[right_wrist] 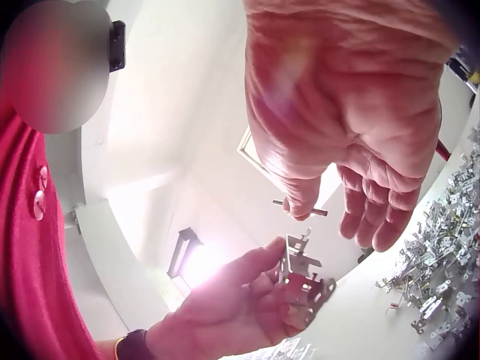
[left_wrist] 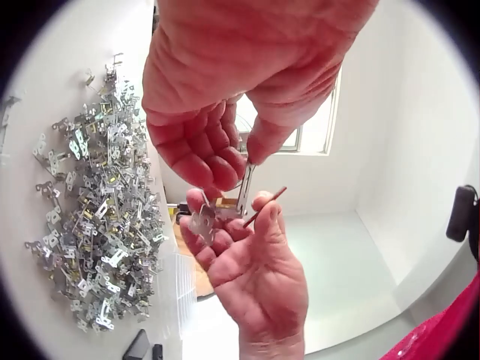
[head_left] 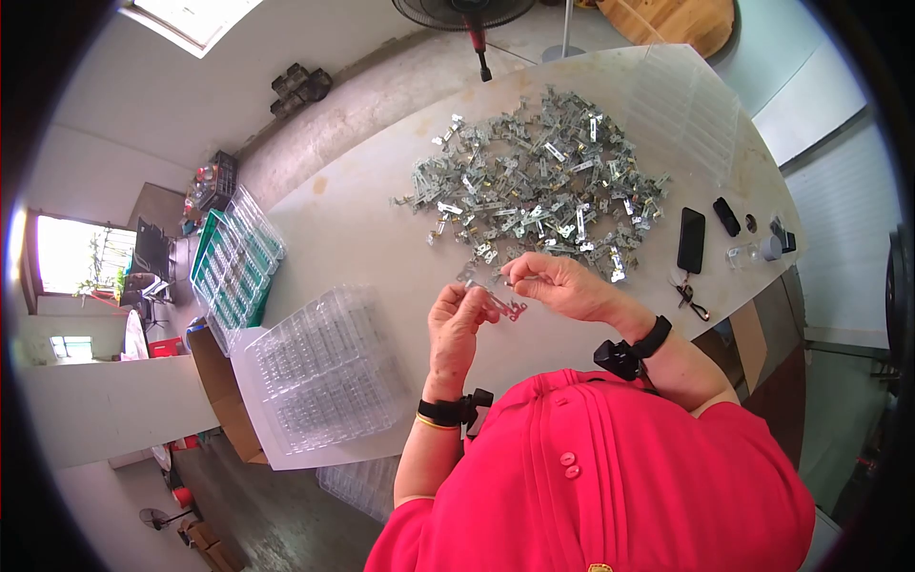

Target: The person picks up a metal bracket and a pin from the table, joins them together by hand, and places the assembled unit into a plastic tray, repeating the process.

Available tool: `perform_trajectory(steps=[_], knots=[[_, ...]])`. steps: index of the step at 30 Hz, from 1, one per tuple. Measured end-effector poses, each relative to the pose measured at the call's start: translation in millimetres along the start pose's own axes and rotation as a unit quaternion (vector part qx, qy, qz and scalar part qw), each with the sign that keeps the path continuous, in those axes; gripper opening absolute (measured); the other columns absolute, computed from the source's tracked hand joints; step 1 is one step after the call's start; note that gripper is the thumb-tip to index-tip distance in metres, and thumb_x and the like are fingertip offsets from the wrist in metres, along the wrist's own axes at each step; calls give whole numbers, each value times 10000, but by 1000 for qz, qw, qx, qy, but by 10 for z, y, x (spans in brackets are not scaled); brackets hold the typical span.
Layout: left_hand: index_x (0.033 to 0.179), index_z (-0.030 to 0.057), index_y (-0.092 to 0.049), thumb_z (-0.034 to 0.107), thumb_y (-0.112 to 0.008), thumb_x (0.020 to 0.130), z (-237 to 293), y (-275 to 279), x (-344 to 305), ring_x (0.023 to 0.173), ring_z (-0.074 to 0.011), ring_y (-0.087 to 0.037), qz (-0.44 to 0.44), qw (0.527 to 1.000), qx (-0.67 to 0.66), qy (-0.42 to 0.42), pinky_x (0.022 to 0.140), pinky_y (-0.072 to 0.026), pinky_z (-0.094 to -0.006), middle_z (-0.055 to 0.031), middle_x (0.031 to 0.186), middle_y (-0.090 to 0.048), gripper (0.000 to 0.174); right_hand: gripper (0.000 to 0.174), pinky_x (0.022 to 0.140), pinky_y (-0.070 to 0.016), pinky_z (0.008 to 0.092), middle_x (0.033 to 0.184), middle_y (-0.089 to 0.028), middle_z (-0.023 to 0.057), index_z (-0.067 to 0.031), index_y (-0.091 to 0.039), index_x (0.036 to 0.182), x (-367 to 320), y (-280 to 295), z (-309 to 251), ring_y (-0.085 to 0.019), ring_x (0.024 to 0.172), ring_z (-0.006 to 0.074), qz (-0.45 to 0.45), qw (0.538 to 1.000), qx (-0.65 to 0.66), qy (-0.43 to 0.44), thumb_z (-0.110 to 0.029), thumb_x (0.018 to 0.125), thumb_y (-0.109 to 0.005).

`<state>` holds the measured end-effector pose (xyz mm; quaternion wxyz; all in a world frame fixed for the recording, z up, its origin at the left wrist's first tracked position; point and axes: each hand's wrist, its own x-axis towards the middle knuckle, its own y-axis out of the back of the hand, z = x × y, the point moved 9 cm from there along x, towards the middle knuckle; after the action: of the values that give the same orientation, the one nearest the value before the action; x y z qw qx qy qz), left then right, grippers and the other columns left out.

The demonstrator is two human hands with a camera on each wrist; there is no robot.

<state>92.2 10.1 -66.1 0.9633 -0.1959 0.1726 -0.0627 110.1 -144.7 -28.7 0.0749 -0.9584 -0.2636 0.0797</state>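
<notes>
Over the table [head_left: 362, 229], my left hand [head_left: 455, 329] holds a small silver metal bracket [right_wrist: 300, 274] between thumb and fingers. The bracket has bent tabs and holes, and a brass-coloured bit [left_wrist: 225, 202] shows at its end in the left wrist view. Close by on the right, my right hand [head_left: 562, 286] pinches a short thin metal pin [left_wrist: 266, 206] between thumb and fingertips. In the right wrist view the pin sits just above the bracket, apart from it. Just beyond both hands spreads a large pile of similar metal brackets [head_left: 543, 181].
Stacked clear plastic trays [head_left: 329, 372] lie at the table's left, with more clear trays over a green crate [head_left: 229, 276] beyond. Another clear tray [head_left: 686, 105] lies far right. A black phone [head_left: 691, 240], keys [head_left: 688, 297] and a small clear bottle [head_left: 748, 255] rest at right.
</notes>
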Motion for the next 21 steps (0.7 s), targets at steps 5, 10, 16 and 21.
perform_trajectory(steps=[5,10,16,21], knots=[[980,60,-537,159,-627,978,-2,24,23,734,-168,-636,18,990,-138,-31,697,-512,-295,-78,836,-661,133,69,942,-442,282,1224,-569,68,-53,-597,1005,-86,-149,24,-552,1043,126,-79,996,-42,-1,-119,989,-592],[967,67,-541,168,-615,985,-28,-29,-9,734,-186,-641,12,982,-185,-28,706,-514,-302,-84,836,-663,127,49,842,-500,271,1232,-574,79,-45,-586,993,-119,-218,-12,-576,894,97,-89,995,16,-31,-93,980,-589],[970,56,-565,243,-564,1010,-126,-113,-84,811,-207,-648,-28,972,-233,21,730,-525,-327,-100,914,-666,191,32,795,-514,277,1251,-544,83,-38,-576,978,-133,-146,-124,-574,847,85,-89,996,2,2,-70,977,-579],[1007,44,-587,391,-473,1020,-164,-142,-158,844,-237,-653,15,976,-195,95,809,-531,-392,-121,963,-671,366,24,775,-504,285,1167,-530,81,-37,-563,972,-197,-89,-218,-577,821,102,-172,978,116,-10,-53,973,-581]])
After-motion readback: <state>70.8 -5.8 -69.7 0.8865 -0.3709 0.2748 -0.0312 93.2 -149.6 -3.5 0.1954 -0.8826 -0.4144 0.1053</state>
